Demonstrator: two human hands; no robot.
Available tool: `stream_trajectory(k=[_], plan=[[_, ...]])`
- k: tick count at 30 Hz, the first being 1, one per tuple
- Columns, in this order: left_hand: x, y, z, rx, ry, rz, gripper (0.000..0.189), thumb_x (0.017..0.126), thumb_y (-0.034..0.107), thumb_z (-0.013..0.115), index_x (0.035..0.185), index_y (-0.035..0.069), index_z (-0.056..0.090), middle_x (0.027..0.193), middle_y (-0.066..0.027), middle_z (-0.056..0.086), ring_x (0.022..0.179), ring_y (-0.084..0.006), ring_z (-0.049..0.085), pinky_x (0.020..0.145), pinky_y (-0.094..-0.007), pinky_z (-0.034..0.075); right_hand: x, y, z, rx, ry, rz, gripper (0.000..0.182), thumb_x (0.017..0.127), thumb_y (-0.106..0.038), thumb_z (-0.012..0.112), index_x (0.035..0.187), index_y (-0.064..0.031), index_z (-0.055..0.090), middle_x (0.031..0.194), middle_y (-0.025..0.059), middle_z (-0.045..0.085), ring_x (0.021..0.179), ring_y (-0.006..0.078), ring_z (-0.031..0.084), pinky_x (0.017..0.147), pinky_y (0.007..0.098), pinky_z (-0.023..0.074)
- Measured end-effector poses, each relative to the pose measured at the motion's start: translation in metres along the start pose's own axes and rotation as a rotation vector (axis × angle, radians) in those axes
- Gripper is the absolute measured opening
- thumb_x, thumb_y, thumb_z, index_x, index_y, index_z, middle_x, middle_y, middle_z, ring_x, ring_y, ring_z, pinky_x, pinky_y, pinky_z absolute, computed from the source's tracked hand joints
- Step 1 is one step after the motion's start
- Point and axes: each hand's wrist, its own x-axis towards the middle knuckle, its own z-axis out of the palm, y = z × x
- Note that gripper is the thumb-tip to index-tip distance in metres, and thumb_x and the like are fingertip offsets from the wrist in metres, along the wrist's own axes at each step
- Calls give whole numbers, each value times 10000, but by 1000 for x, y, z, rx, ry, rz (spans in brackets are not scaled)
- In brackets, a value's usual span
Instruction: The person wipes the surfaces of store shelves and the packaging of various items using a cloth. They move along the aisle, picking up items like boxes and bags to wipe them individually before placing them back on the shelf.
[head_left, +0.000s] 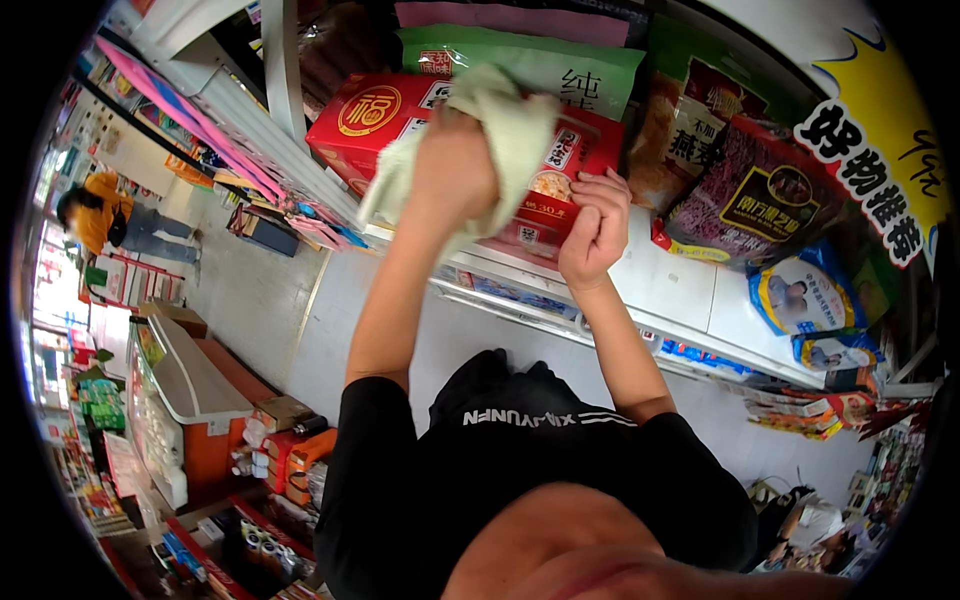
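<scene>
A red cardboard gift box with gold and white printing lies on a white shelf in front of me. My left hand is closed on a pale green cloth, pressed against the box and covering its middle. Fingers of my right hand curl against the box's right end, by its front corner; the grip is partly hidden. Behind the box stands a green plastic food bag. To its right are a purple food bag and a blue-and-white bag.
A metal shelf upright rises left of the box. Packaged goods hang below the shelf at right. A chest freezer stands at left. A person in a yellow top stands far left; another person is at lower right.
</scene>
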Motion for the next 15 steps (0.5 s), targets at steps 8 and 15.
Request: stream_trajectory(k=[8, 15], plan=[[13, 52, 1, -667, -66, 215, 211, 671, 137, 551, 786, -38, 577, 786, -193, 574, 781, -363, 547, 760, -408, 445, -31, -16, 13, -207, 274, 182, 296, 923, -237, 390, 1091, 6, 384, 1083, 131, 452, 1044, 232, 441, 947, 363, 319], [-14, 28, -20, -1106, -76, 437, 365, 736, 179, 611, 1073, 40, 585, 1135, -158, 550, 1119, -345, 471, 1044, -538, 219, -67, -59, 31, 189, 571, 490, 314, 901, -140, 479, 1178, -15, 402, 1190, 103, 444, 1066, 187, 462, 917, 346, 391]])
